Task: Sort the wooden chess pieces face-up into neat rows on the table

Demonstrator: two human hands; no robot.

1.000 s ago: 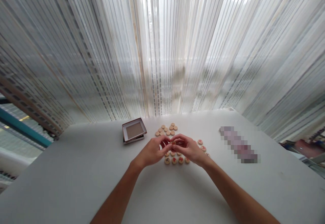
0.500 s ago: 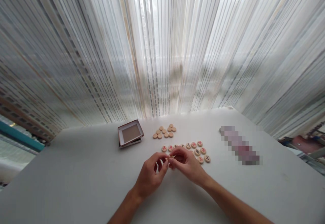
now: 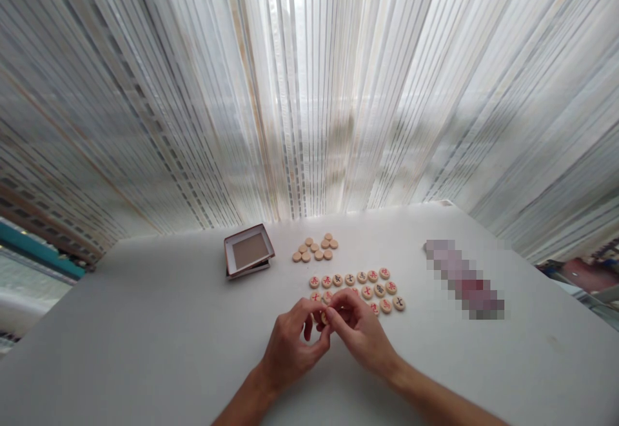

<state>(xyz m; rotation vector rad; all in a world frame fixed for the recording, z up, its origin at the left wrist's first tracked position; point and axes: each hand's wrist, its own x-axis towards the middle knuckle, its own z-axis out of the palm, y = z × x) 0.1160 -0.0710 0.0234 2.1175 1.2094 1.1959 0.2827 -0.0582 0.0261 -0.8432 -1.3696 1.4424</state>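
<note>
My left hand (image 3: 294,342) and my right hand (image 3: 363,332) meet fingertip to fingertip over the near left of a group of Chinese chess pieces. Between their pinched fingers is a round wooden Chinese chess piece (image 3: 325,318), mostly covered. Face-up pieces with red or black characters lie in rows just beyond and to the right, such as a red-marked piece (image 3: 314,281) at the left of the far row and a black-marked piece (image 3: 399,303) at the right. My hands hide part of the nearer rows.
Farther back lies a loose cluster of blank-side-up pieces (image 3: 314,247). Left of it, a shallow open box (image 3: 249,251) rests on another box part. A blurred-out long object (image 3: 464,279) lies on the right of the white table (image 3: 169,323). Striped sheer curtains (image 3: 309,91) hang behind.
Both hands have come slightly nearer to me, uncovering more of the far and middle rows. The fingers stay pinched together. The view has shifted a little.
</note>
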